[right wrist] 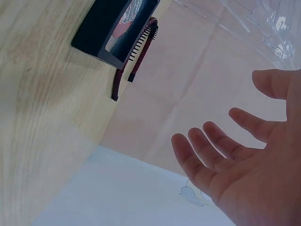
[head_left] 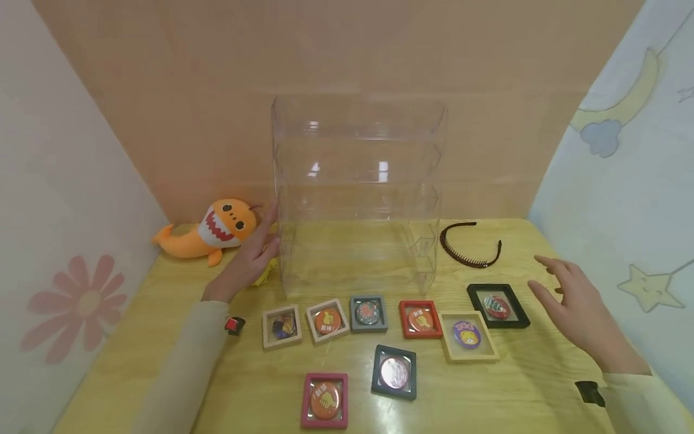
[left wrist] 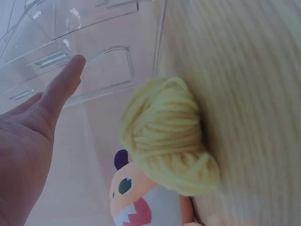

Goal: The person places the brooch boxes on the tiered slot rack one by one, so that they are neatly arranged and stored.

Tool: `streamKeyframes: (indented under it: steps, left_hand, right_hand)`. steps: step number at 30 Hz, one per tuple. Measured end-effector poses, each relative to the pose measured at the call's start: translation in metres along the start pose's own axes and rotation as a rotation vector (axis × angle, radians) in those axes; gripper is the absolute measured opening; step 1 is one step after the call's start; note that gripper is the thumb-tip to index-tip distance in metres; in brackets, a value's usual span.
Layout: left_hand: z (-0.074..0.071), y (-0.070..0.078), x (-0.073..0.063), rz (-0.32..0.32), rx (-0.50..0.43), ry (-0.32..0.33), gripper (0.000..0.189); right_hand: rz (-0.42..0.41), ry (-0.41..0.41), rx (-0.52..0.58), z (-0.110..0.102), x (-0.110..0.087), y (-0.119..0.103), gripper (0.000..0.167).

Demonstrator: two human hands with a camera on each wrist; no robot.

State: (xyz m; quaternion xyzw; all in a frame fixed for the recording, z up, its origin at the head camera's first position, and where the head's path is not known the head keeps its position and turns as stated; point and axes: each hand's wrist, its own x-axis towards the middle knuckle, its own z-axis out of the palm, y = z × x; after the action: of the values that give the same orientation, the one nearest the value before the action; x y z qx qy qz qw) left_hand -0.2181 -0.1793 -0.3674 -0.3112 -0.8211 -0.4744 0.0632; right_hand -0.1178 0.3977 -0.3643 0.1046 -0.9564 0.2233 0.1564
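Observation:
A clear plastic tiered display rack (head_left: 358, 202) stands upright on the wooden table. My left hand (head_left: 255, 256) is at the rack's left side, fingers extended against or just beside the panel; contact is hard to tell. In the left wrist view, a ball of yellow yarn (left wrist: 164, 136) lies near that hand. Above the table at right, my right hand (head_left: 577, 304) is held with loosely bent fingers and nothing in it. Nearest to it is a black-framed badge case (head_left: 504, 319); behind that lies a dark toothed headband (head_left: 466, 256).
Several framed badges lie before the rack, among them a pink-red frame (head_left: 305, 404), a dark frame (head_left: 393, 393) and a cream frame (head_left: 490, 346). An orange shark plush (head_left: 181, 244) sits at back left. Walls enclose the table at the left, right and back.

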Motion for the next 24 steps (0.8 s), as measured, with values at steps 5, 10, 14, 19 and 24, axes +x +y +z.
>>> streamKeyframes:
  steps: [5, 10, 14, 19, 24]
  left_hand:
    - [0.001, -0.018, -0.004, -0.025, -0.012, -0.009, 0.075]
    - [0.001, -0.043, -0.006, -0.013, -0.019, 0.008, 0.075]
    - [-0.003, -0.044, -0.008, 0.001, 0.002, 0.027, 0.075]
    - [-0.007, -0.045, -0.011, 0.000, 0.015, 0.030, 0.076]
    - [-0.010, -0.044, -0.013, -0.011, 0.009, 0.033, 0.076]
  right_hand:
    - [0.017, -0.008, 0.010, 0.002, -0.009, 0.002, 0.051]
    - [0.056, -0.063, 0.020, 0.007, -0.012, 0.009, 0.054]
    - [0.082, -0.126, 0.044, 0.013, -0.011, 0.020, 0.062]
    - [0.095, -0.238, 0.092, 0.017, -0.011, 0.031, 0.072]
    - [0.094, -0.350, 0.133, 0.019, -0.008, 0.036, 0.087]
